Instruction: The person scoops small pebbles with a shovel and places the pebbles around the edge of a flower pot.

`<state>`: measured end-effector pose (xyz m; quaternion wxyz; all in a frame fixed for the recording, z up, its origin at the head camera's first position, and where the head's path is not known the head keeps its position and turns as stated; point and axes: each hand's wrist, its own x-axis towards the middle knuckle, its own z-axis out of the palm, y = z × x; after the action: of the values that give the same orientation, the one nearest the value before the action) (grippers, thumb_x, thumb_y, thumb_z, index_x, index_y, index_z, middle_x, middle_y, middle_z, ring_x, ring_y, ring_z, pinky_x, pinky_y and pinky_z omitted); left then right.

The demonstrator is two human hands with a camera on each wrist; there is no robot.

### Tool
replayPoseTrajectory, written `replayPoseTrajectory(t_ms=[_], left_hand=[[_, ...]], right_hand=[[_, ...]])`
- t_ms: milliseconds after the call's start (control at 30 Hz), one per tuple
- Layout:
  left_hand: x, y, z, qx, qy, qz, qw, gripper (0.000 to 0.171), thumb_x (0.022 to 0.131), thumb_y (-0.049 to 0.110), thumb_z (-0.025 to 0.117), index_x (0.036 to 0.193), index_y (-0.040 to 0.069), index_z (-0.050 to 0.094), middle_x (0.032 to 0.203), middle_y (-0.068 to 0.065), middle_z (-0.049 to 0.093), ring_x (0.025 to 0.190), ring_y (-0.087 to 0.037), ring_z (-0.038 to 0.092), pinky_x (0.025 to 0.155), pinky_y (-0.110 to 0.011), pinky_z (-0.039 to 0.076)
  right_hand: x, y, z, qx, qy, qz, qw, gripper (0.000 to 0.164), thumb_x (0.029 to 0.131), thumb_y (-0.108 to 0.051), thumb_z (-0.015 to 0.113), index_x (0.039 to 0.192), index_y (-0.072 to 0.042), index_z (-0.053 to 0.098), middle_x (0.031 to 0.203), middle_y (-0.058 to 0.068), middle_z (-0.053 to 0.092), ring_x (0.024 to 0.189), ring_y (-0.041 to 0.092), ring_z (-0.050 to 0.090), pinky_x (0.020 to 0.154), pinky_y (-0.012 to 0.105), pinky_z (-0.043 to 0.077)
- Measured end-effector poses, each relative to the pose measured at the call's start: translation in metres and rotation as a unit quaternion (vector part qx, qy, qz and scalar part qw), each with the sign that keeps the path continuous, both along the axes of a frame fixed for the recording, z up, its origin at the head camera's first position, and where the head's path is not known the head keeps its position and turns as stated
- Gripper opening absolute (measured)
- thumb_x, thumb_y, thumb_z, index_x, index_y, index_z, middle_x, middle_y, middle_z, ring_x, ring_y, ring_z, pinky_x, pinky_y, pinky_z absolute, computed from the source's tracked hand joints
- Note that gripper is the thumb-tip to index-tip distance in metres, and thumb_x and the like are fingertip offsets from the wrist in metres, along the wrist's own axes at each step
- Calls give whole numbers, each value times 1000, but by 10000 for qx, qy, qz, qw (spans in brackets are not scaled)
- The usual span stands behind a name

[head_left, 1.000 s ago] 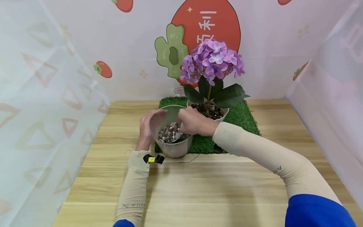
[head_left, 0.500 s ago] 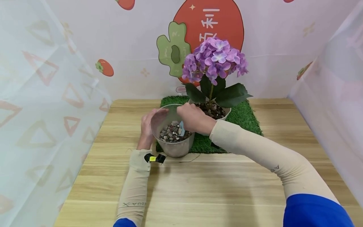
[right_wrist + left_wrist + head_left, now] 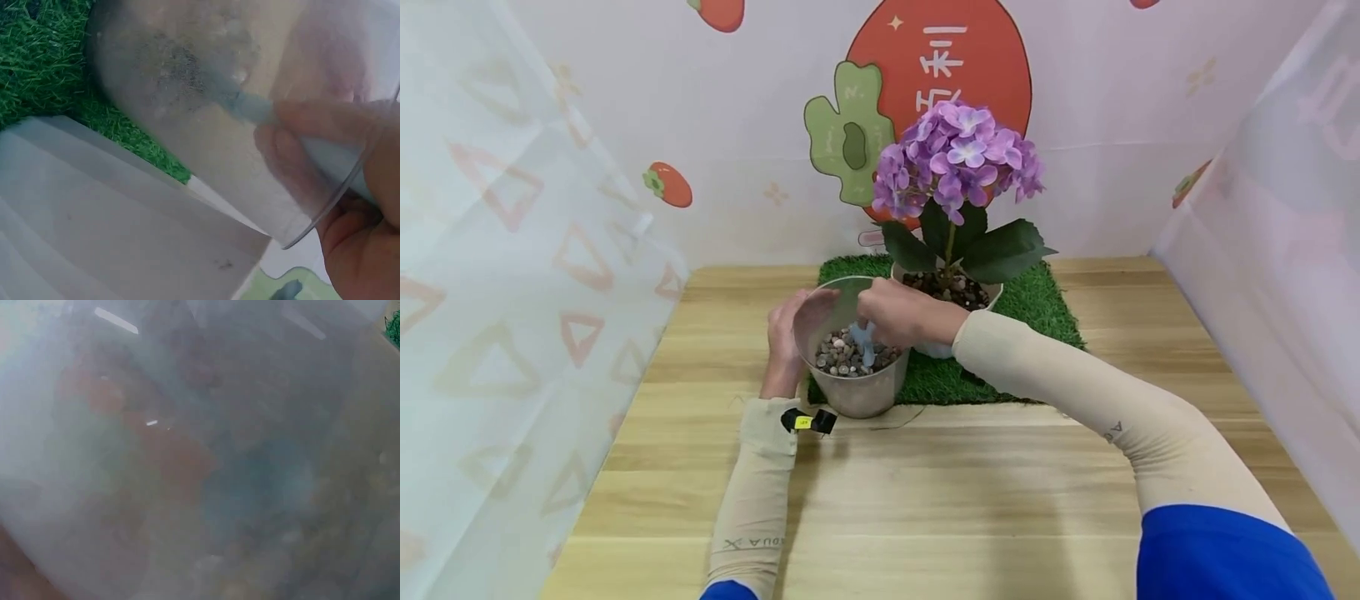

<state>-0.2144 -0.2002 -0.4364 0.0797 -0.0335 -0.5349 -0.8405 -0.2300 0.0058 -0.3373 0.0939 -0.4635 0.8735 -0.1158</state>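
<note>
A clear plastic bucket [image 3: 862,398] with pebbles [image 3: 837,357] in its bottom stands at the front left of the green turf mat. My left hand [image 3: 784,337] holds the bucket by its left side, fingers reaching round behind it. Inside the rim, my right hand [image 3: 897,312] grips a small light-blue trowel [image 3: 863,340], its lower end down at the pebbles. Seen through the bucket wall in the right wrist view, the trowel's handle [image 3: 255,107] passes between thumb and fingers. The left wrist view is a blur through the plastic.
A white flowerpot [image 3: 125,219] stands close behind and right of the bucket, holding a purple hydrangea [image 3: 958,158] in dark soil and stones. Both sit on the turf mat [image 3: 1033,321], on a wooden table [image 3: 925,500]. A printed backdrop [image 3: 737,108] rises behind the table.
My right hand has shifted slightly left within the bucket, and more of the blue trowel shows above the pebbles, turned differently. My left hand keeps its hold on the bucket.
</note>
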Motion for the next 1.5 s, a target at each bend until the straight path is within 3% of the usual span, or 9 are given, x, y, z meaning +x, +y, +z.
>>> replayPoseTrajectory(t_ms=[133, 300, 533, 700, 867, 1167, 1367, 1500], left_hand=[[1, 2, -2, -23, 161, 49, 9999, 39, 112, 17, 47, 120, -14, 70, 112, -14, 81, 110, -27, 76, 104, -35, 63], [0, 3, -2, 159, 393, 45, 9991, 39, 111, 16, 50, 118, -18, 68, 108, -15, 82, 108, -27, 77, 103, -35, 63], [-1, 1, -3, -90, 670, 41, 9977, 43, 113, 15, 45, 121, -24, 62, 111, -18, 81, 111, -29, 77, 109, -37, 61], [-1, 1, -4, -8, 630, -109, 9980, 43, 113, 15, 45, 123, -24, 61, 115, -20, 79, 115, -31, 76, 113, -39, 58], [0, -1, -4, -158, 652, -17, 9977, 42, 112, 13, 44, 123, -25, 60, 115, -22, 79, 113, -30, 77, 110, -39, 59], [-1, -2, -4, -20, 768, -118, 9970, 46, 113, 13, 44, 122, -32, 54, 112, -23, 79, 110, -31, 78, 110, -42, 60], [0, -4, -4, -500, 637, -87, 9967, 48, 114, 20, 44, 125, -24, 59, 117, -19, 79, 110, -24, 79, 108, -38, 61], [0, -4, -4, -580, 660, -8, 9961, 46, 114, 19, 43, 124, -23, 60, 117, -19, 79, 109, -23, 79, 107, -38, 62]], right_hand=[[0, 6, -4, -217, -343, 103, 9991, 20, 93, -6, 76, 113, -5, 82, 110, 11, 82, 72, 12, 77, 81, 31, 69], [0, 13, -7, -486, -398, 88, 9980, 17, 92, -7, 76, 108, -7, 84, 104, 8, 83, 61, 6, 72, 73, 26, 67], [3, 20, -8, -915, -1034, 42, 9904, 15, 92, -12, 80, 107, -9, 84, 103, 5, 84, 54, 5, 62, 51, 20, 49], [5, 24, -11, -1155, -1040, 40, 9878, 13, 91, -14, 82, 103, -10, 85, 98, 2, 84, 51, 3, 58, 50, 18, 46], [10, 33, -10, -1454, -962, -215, 9844, 13, 91, -20, 84, 103, -14, 85, 88, -4, 82, 55, 8, 59, 52, 22, 48], [17, 47, -13, -2206, -784, -644, 9701, 16, 89, -21, 86, 103, -14, 86, 84, -3, 82, 56, 8, 61, 52, 23, 48], [21, 54, -15, -2752, -1072, -979, 9504, 16, 89, -17, 86, 104, -12, 85, 80, -2, 81, 51, 11, 63, 46, 24, 50], [21, 59, -16, -3022, -930, -1056, 9428, 15, 88, -19, 87, 102, -14, 85, 77, -1, 80, 45, 11, 54, 44, 24, 45]])
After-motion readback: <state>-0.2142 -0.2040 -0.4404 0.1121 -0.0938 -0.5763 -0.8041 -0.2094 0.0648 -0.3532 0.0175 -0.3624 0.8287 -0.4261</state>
